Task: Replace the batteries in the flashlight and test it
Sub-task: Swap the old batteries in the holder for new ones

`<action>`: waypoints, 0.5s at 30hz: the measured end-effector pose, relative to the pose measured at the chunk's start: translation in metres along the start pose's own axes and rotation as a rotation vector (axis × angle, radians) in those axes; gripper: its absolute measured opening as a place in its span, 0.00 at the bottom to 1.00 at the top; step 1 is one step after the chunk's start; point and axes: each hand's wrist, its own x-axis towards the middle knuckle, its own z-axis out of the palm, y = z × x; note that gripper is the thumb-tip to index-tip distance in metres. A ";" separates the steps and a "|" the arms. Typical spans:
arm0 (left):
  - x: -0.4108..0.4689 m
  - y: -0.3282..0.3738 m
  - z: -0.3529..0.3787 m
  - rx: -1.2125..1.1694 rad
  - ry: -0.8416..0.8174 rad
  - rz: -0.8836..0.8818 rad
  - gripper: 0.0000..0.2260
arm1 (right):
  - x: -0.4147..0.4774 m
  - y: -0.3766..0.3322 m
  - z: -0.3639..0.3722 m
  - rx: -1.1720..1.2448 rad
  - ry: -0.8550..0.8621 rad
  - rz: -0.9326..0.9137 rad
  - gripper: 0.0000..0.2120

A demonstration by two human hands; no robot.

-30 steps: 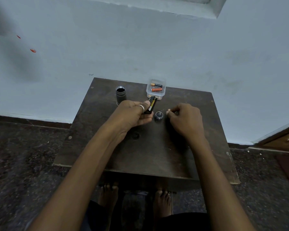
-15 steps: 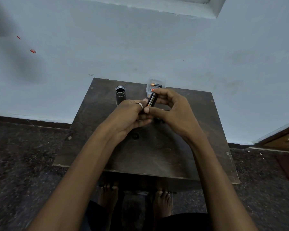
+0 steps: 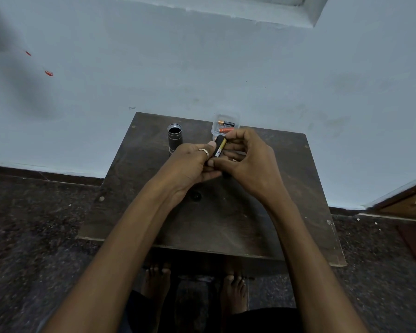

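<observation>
Above the middle of the dark wooden table (image 3: pixel 226 224) both hands meet on a black battery holder (image 3: pixel 219 148) with a yellow-labelled battery in it. My left hand (image 3: pixel 190 164), with a ring, grips its lower part. My right hand (image 3: pixel 247 159) pinches its upper end and side with fingertips. The open black flashlight body (image 3: pixel 175 138) stands upright at the back left of the table. A clear plastic box (image 3: pixel 215 131) at the back edge holds two batteries (image 3: pixel 226 126), one black and copper, one orange. The flashlight cap is hidden under my hands.
The table stands against a pale blue wall. Dark speckled floor surrounds it. A wooden door edge (image 3: pixel 408 203) shows at the right. My bare feet (image 3: pixel 233 292) are below the table's near edge.
My right hand has left the small cap on the table and come up to the battery holder in my left hand, now gripping it. The holder has tilted up slightly.
</observation>
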 end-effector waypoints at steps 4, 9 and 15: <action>-0.003 0.002 0.001 -0.009 -0.014 0.001 0.15 | 0.000 -0.002 0.000 -0.009 0.001 -0.014 0.26; -0.003 0.002 0.001 0.014 -0.011 -0.008 0.16 | -0.001 -0.005 -0.002 -0.035 -0.013 -0.013 0.25; 0.002 -0.002 0.001 0.014 0.018 -0.013 0.15 | -0.002 -0.006 -0.002 -0.046 0.027 -0.030 0.25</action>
